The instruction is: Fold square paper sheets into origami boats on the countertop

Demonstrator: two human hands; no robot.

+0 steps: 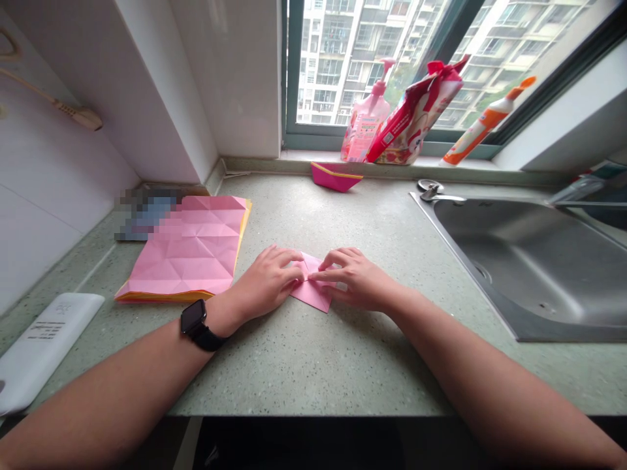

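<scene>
A small piece of folded pink paper (311,294) lies on the speckled green countertop (304,365) between my hands. My left hand (267,284) and my right hand (355,279) both press on it from above, their fingertips meeting near its middle and hiding its upper part. A black smartwatch (194,323) sits on my left wrist. Left of my left hand lies a large creased pink sheet (189,245) with a yellow-orange underside. A small folded pink paper boat shape (336,177) stands near the back of the counter.
A steel sink (531,267) is set into the counter at right. A white flat device (46,346) lies at front left, and a pixelated item (147,214) at back left. A pink soap dispenser (366,112), a red-and-pink packet (415,112) and an orange-capped bottle (484,123) line the windowsill.
</scene>
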